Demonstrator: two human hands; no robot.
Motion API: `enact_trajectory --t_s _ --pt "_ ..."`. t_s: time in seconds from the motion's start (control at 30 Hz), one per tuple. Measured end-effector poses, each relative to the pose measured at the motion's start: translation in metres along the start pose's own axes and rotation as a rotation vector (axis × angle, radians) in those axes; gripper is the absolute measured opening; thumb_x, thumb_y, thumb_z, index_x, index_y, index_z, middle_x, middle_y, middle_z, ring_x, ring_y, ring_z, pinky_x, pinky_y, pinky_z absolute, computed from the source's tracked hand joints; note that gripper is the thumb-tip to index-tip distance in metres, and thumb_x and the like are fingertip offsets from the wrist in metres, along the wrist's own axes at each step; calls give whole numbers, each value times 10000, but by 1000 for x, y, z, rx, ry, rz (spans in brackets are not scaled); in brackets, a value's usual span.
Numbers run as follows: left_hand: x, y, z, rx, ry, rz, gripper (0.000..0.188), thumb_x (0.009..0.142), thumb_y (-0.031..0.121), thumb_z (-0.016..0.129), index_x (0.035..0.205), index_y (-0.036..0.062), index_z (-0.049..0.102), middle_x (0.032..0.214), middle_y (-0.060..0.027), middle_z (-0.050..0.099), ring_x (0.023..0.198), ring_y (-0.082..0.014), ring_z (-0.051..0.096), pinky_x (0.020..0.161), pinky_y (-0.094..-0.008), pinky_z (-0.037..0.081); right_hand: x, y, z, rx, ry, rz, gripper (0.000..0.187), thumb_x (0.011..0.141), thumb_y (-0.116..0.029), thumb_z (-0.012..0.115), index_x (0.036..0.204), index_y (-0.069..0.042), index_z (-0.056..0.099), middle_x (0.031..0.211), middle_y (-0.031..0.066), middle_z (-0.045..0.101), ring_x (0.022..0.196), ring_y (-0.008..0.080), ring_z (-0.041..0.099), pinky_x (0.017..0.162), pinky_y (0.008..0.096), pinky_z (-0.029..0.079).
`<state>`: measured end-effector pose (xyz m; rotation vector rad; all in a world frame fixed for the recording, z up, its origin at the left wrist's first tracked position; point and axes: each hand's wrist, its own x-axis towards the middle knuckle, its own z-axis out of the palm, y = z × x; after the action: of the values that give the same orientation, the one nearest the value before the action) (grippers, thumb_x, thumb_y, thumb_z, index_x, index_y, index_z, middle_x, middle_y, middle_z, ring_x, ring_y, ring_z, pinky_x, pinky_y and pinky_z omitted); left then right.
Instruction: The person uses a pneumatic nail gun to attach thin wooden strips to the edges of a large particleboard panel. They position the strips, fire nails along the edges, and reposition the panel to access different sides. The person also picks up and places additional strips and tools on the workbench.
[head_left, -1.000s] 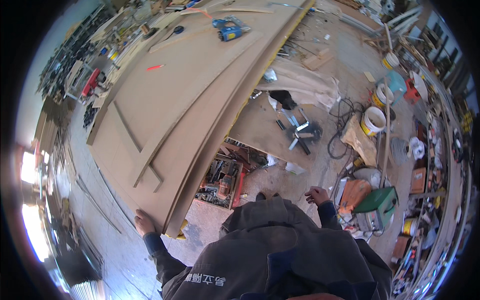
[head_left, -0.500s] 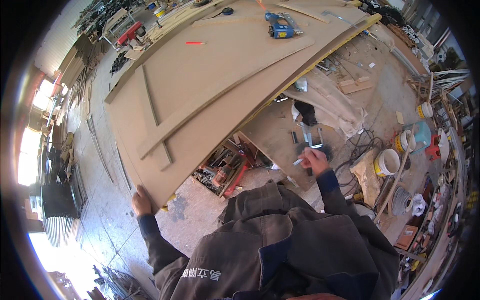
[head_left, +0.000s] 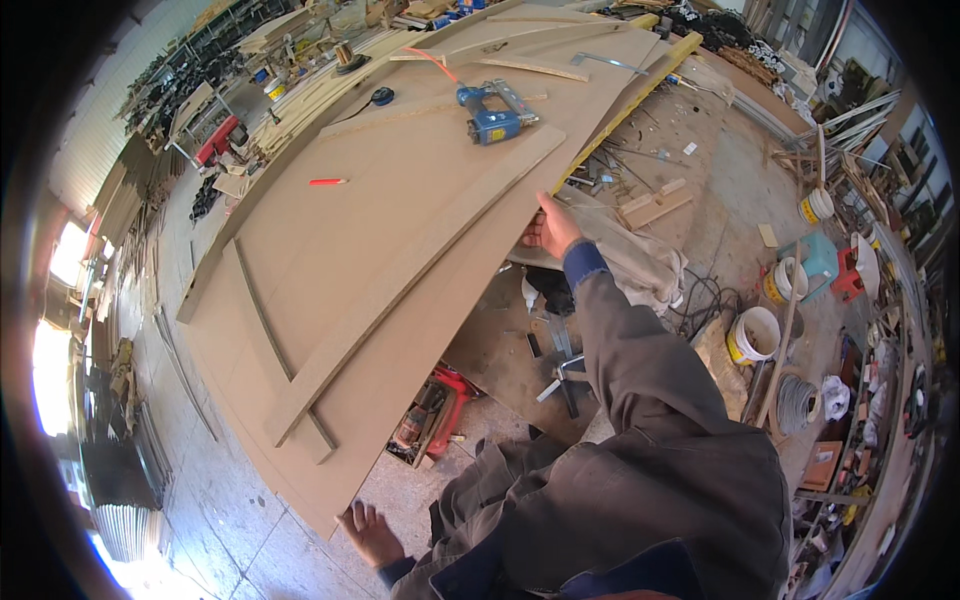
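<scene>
A large thin brown board (head_left: 420,290) spreads in front of me. My right hand (head_left: 552,230) grips its near right edge, thumb on top and fingers curled beneath. At the near left corner, my left hand (head_left: 370,536) is open with spread fingers, close to the edge; whether it touches is unclear. A long wooden strip (head_left: 420,285) lies across the board, over a thinner strip (head_left: 262,310). Farther back rest a blue nail gun (head_left: 492,118) with an orange hose and a red pencil (head_left: 328,182). Below the board edge, a silver-and-black tool (head_left: 562,380) lies on a lower surface.
A red-edged toolbox (head_left: 432,418) sits partly under the board. Buckets (head_left: 754,336), a teal container (head_left: 810,262) and coiled cable (head_left: 797,400) stand to the right. Crumpled cloth (head_left: 640,265) lies beyond my right arm. Stacked boards (head_left: 130,210) line the left side.
My right hand has left the silver tool below and moved up and left onto the board edge. My left hand's fingers have spread at the corner, which appears closer; the view has shifted too.
</scene>
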<state>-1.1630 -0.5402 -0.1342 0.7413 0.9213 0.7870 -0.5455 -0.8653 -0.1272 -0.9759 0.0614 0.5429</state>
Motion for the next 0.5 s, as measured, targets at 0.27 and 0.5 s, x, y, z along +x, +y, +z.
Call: enact_trajectory --t_s 0.27,0.5 --pt "37 -5 80 -161 -213 103 454 1008 321 612 1319 -5 556 1313 -126 626 1207 -225 598 1048 -350 494 18 17 28 -82 187 -190 307 947 -322 643 1138 -84 613 946 38 693 729 177 676 532 346 552" --pt "56 16 56 -109 -171 92 400 998 300 628 1263 1 604 1245 -103 667 1157 -192 622 1024 -311 498 -10 46 43 -71 242 -291 244 908 -260 677 980 -27 652 761 65 667 546 167 622 419 295 459"
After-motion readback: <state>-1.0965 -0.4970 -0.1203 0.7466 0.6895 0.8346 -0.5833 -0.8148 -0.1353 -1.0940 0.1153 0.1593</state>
